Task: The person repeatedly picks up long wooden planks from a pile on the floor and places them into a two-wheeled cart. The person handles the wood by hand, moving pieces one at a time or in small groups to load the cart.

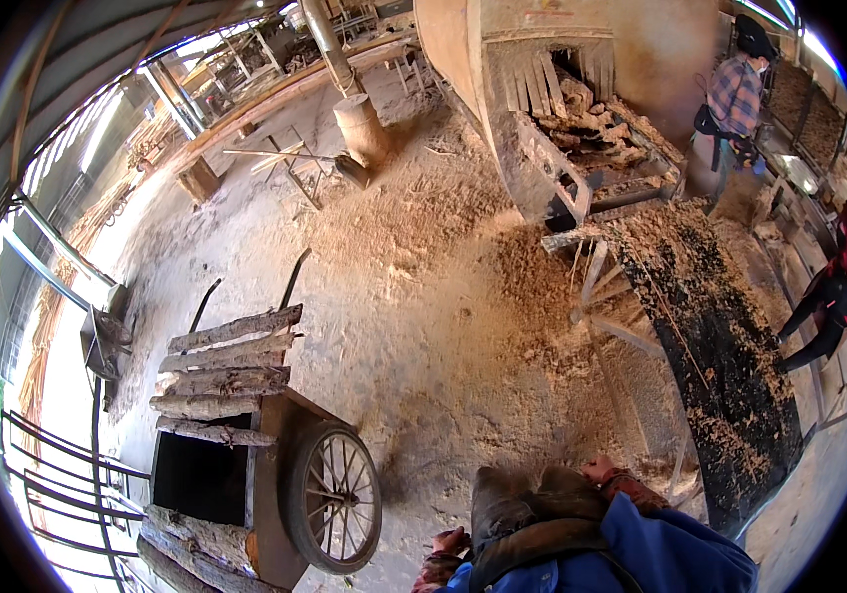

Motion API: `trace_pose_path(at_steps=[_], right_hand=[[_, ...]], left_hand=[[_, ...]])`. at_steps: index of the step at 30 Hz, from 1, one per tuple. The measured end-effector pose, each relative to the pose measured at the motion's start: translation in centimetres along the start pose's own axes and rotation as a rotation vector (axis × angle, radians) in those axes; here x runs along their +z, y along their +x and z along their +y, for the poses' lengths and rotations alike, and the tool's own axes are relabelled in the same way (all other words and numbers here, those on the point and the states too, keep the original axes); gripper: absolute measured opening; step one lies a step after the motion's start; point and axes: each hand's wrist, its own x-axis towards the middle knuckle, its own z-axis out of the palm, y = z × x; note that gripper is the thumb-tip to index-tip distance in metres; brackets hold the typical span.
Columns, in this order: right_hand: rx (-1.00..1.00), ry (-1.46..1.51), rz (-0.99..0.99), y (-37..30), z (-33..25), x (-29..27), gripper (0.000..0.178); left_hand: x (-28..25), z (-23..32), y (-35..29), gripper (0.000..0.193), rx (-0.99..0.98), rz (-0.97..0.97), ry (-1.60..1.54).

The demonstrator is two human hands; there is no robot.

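Observation:
My left hand (451, 540) is low beside my left thigh, its fingers loosely curled, with nothing visible in them. Beyond my right thigh is my right hand (598, 468), small in view; its fingers look folded in and no held thing shows. Both wrists come out of patterned sleeves, under blue cloth. Nearest the left hand stands a two-wheeled handcart (290, 465) with one spoked wheel (342, 497) showing. Several rough logs (226, 381) lie across its top, others at its near end. To the right hand's right slopes a black conveyor belt (705, 371) strewn with wood bits.
A large machine (502, 109) with a flap-hung mouth and a chute of bark (596, 133) stands ahead. One person (734, 104) in a checked shirt is beside it; another person (843, 267) in red check is beyond the belt. Post (359, 128), stump (198, 180) and railings (68, 484) stand left.

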Motion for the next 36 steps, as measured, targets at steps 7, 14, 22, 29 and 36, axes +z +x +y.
trace_pose_path(at_steps=[7,14,22,29,36], right_hand=[[-0.022,0.041,-0.037,-1.0,-1.4,0.5,0.019],[-0.076,0.070,-0.027,1.2,1.1,2.3,0.019],[-0.066,0.234,0.084,1.3,2.4,3.5,0.016],[0.049,0.476,0.156,-0.1,1.3,3.2,0.016],[0.086,0.555,0.205,-1.8,0.6,3.0,0.015]], left_hand=[[-0.5,0.0,0.5,0.031,-0.019,-0.033,0.093],[-0.8,0.6,0.4,0.032,-0.009,0.013,0.152],[-2.1,3.0,0.0,0.030,-0.025,0.031,0.269],[-0.8,5.5,-1.2,0.028,0.265,-0.016,0.472],[0.0,7.7,-2.2,0.026,0.073,0.089,0.387]])
